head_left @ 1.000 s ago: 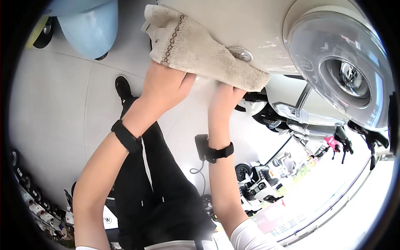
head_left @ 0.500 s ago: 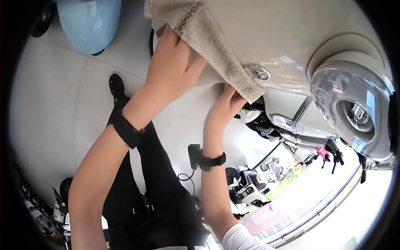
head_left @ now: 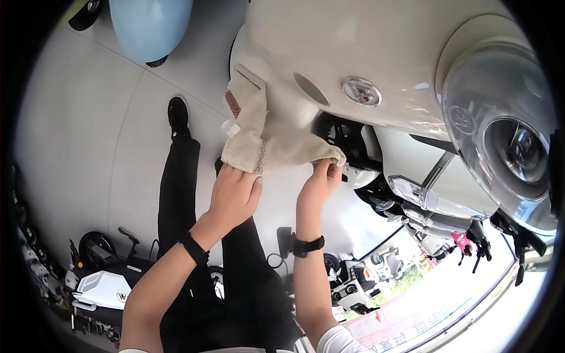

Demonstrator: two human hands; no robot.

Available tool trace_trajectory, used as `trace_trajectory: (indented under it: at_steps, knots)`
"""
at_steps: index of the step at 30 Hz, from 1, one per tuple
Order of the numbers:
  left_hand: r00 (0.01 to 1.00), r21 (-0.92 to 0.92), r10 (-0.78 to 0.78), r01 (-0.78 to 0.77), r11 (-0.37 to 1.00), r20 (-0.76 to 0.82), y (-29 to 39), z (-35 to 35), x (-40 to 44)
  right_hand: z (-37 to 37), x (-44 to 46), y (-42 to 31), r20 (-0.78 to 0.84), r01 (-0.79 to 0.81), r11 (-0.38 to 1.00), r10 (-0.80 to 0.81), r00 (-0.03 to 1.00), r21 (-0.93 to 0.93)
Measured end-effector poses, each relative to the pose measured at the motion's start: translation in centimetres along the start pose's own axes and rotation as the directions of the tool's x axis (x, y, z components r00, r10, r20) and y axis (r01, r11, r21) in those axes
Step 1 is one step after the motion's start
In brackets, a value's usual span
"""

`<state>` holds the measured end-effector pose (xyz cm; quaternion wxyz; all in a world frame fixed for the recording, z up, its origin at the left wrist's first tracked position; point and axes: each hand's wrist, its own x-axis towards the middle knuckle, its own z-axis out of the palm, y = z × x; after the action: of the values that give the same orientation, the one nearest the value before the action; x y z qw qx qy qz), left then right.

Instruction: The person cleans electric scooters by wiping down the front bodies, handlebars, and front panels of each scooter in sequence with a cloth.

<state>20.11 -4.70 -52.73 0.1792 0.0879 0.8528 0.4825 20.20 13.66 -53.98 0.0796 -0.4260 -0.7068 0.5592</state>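
Note:
A beige cloth (head_left: 282,147) hangs spread between my two hands, with a stitched band, a red patterned strip and a small white label on its left part. My left hand (head_left: 235,193) grips its lower left edge, the fingertips hidden behind the fabric. My right hand (head_left: 319,187) pinches the right corner between thumb and fingers. Just beyond the cloth stands a cream scooter (head_left: 400,47) with a round emblem (head_left: 361,91) on its front panel and a large headlight (head_left: 518,150) to the right. The cloth hangs in front of the scooter's lower front; whether they touch I cannot tell.
A light blue scooter body (head_left: 151,26) stands at the upper left. More scooters (head_left: 421,191) line the right side, and a white and black one (head_left: 103,289) is at the lower left. My shoe (head_left: 178,115) rests on the grey tiled floor (head_left: 141,135).
Both hands have come down and away from the scooter's front panel with the cloth. The cloth now hangs spread out below the emblem, and the view has shifted slightly.

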Motion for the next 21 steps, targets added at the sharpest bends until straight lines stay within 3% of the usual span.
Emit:
trace_trajectory:
  at_steps: [3, 6, 9, 11, 14, 15, 16, 18, 19, 21]
  knots:
    - [0.988, 0.011, -0.116, 0.116, 0.993, 0.105, 0.3, 2.1, -5.4, -5.1, -2.9, 1.4, 0.059, -0.026, 0.976, 0.04, 0.997, -0.215]
    - [0.996, 0.102, -0.088, 0.088, 0.991, -0.007, -0.4, 4.8, -5.6, -6.8, -1.8, 3.6, 0.034, -0.018, 0.968, 0.028, 0.999, -0.25]
    - [1.0, 0.225, 0.012, -0.007, 0.974, -0.017, -3.0, 6.5, -1.1, -5.5, 3.0, 3.6, 0.048, -0.135, 0.98, 0.144, 0.988, -0.149]
    - [0.99, 0.287, 0.089, -0.055, 0.956, -0.106, -4.9, 7.6, 3.4, -3.2, 7.3, 4.9, 0.076, -0.249, 0.964, 0.242, 0.967, 0.097]
    - [0.979, 0.372, 0.149, -0.088, 0.924, -0.139, -8.2, 8.3, 9.8, 1.4, 12.2, 7.3, 0.083, -0.131, 0.964, 0.115, 0.99, 0.23]
    - [0.961, 0.409, 0.218, -0.133, 0.903, -0.169, -9.1, 8.3, 10.9, 2.3, 13.7, 8.9, 0.134, 0.128, 0.984, -0.144, 0.98, 0.122]
    - [0.938, 0.447, 0.287, -0.175, 0.877, -0.196, -9.8, 8.5, 11.2, 2.9, 14.1, 9.3, 0.191, 0.213, 0.977, -0.21, 0.959, 0.007]
    - [0.961, 0.388, 0.214, -0.132, 0.912, -0.176, -10.3, 8.4, 10.1, 4.3, 12.9, 9.7, 0.144, 0.216, 0.976, -0.215, 0.966, 0.01]
    - [0.968, 0.359, 0.185, -0.115, 0.926, -0.168, -10.3, 8.2, 9.8, 4.6, 11.0, 8.5, 0.132, 0.119, 0.992, -0.113, 0.985, -0.038]
    - [0.984, 0.217, 0.049, -0.011, 0.976, -0.173, -10.1, 9.0, 8.4, 4.4, 9.1, 9.6, 0.17, 0.138, 0.988, -0.126, 0.977, -0.063]
